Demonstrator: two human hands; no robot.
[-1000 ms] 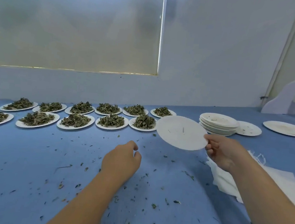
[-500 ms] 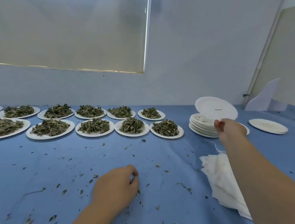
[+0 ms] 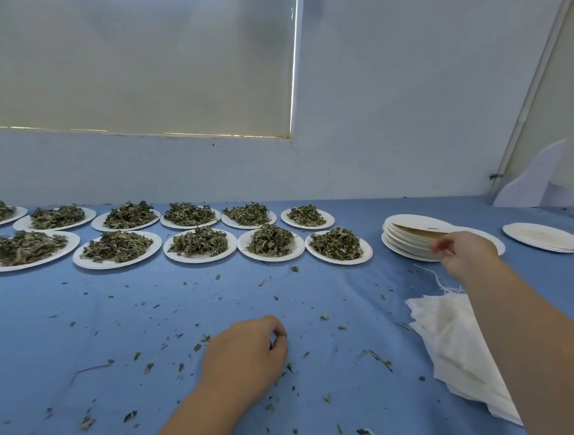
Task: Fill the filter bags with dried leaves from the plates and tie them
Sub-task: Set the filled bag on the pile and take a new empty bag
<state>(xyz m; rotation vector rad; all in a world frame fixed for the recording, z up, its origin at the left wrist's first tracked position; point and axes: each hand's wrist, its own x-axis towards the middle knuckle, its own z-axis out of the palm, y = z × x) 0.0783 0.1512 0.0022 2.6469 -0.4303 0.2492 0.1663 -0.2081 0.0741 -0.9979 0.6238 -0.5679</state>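
we judged the job well short of done: eleven plates of dried leaves point(image 3: 271, 241) sat full in two rows at the back of the blue table point(image 3: 63, 337), while a stack of emptied plates point(image 3: 411, 239) stood to their right. our right hand point(image 3: 464, 253) was at that stack's near rim, fingers loosely curled, and we could not tell whether they gripped it; our left hand point(image 3: 246, 351) rested in a loose fist, holding nothing visible. the filter bags point(image 3: 454, 343) lay flat and unfilled beside our right forearm, with open cloth between them and the plates and only leaf crumbs point(image 3: 376, 356) in the way.

Blue tablecloth point(image 3: 63, 337); white plates point(image 3: 269, 253); dk green leaves point(image 3: 272, 238); white filter bags point(image 3: 454, 343).
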